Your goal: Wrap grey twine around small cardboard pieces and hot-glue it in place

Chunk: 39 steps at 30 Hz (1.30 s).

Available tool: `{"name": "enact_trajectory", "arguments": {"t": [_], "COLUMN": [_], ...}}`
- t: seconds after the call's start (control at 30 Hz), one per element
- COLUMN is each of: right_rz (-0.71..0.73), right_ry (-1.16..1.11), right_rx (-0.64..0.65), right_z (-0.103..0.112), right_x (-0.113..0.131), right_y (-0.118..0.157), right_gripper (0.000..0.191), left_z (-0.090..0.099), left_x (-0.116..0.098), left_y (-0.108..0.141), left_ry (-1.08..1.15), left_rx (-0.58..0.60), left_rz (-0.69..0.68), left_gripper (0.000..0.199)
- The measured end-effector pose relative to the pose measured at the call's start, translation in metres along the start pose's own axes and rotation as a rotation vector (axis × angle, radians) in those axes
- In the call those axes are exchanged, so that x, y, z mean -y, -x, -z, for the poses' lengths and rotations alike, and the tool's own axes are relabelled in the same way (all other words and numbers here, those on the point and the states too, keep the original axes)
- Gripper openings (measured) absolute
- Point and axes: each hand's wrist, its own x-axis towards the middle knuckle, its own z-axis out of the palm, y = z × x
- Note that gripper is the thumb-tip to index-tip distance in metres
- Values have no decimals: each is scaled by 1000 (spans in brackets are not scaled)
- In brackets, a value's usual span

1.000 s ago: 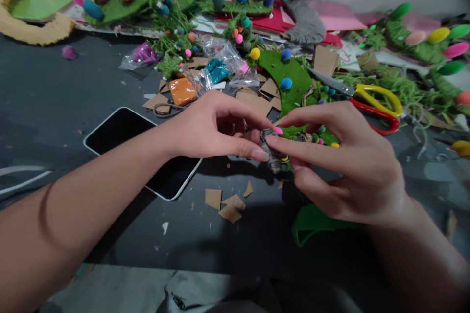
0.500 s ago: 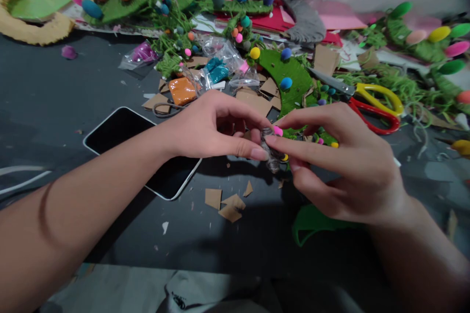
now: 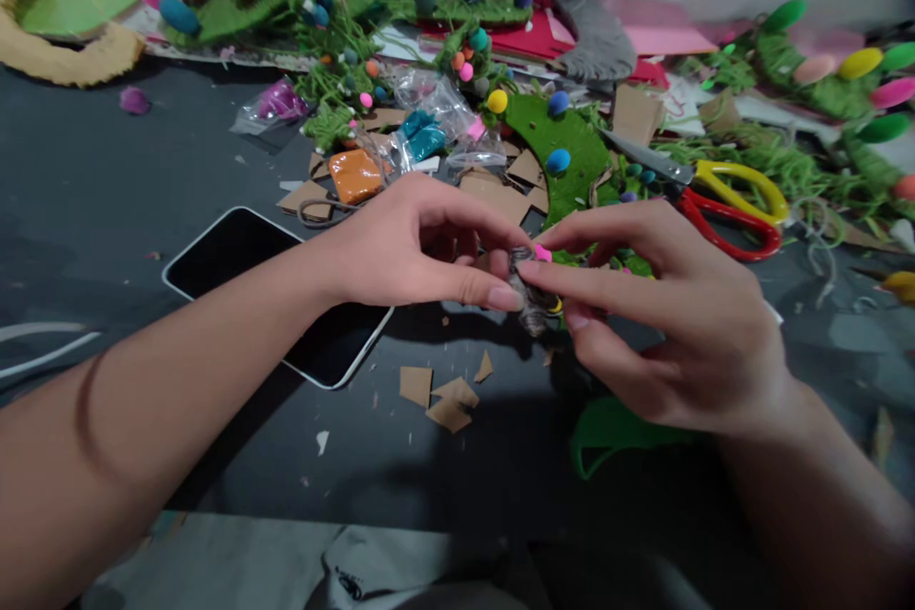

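Observation:
Between both hands is a small grey yarn-wrapped piece (image 3: 530, 315) with pink and yellow bits at its right side. My left hand (image 3: 421, 253) pinches it from the left, thumb along its near side. My right hand (image 3: 672, 305) holds it from the right, with the index finger and thumb closed on it. The lower fingers of my right hand are curled, and the contact is partly hidden by the fingertips. Just behind the hands, a green crescent (image 3: 564, 157) bears blue and yellow balls.
A phone (image 3: 235, 253) lies under my left forearm. Scissors (image 3: 743, 200) with yellow and red handles lie beyond my right hand. Cardboard scraps (image 3: 450, 405), a green plastic object (image 3: 621, 438), bagged orange clay (image 3: 355, 175) and a beige ring (image 3: 71, 67) are also on the table.
The fingers of my right hand have shifted slightly around the grey piece. My left hand has hardly moved.

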Motion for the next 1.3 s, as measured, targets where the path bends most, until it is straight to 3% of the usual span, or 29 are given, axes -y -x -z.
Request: {"name": "enact_trajectory", "arguments": {"t": [0.3,0.7,1.17,1.3], "right_rz": [-224,-351,-342,-432], "right_ry": [-261,-378,-358,-363], "right_rx": [-10,-98,-145,-152], "right_z": [-2,1,0,-1], "right_x": [3,1,1,2], "right_y": [-4,-4,-4,-8], "right_gripper": [41,29,28,20], "left_z": [-1,0,0,0], "left_x": [-1,-3,-1,0], "left_y": [0,-1,-2,-2], "left_ry": [7,37,42,47], "left_rx": [-6,2,-2,10], "left_rz": [7,9,9,-16], "left_gripper": [39,38,38,41]}}
